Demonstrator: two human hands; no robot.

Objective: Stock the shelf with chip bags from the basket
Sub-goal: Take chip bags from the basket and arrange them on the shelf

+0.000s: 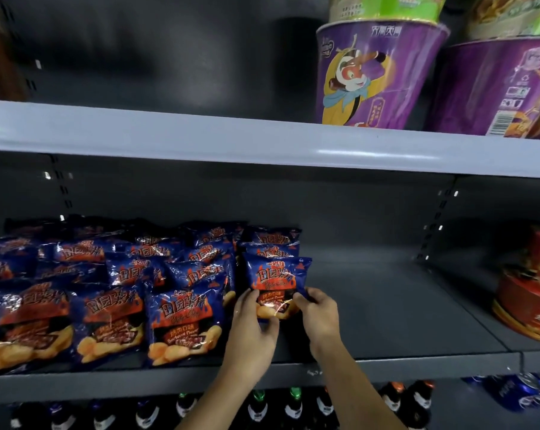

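A glossy, crinkled blue chip bag point(278, 285) was held upright at frame centre on the grey metal shelf point(402, 308), pinched by the left hand point(251, 327) and right hand point(318, 318), beside rows of identical bags point(107, 293).

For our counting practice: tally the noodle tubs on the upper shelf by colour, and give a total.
Purple tubs: 2
Green tubs, stacked on the purple ones and cut off by the frame: 2
Total: 4
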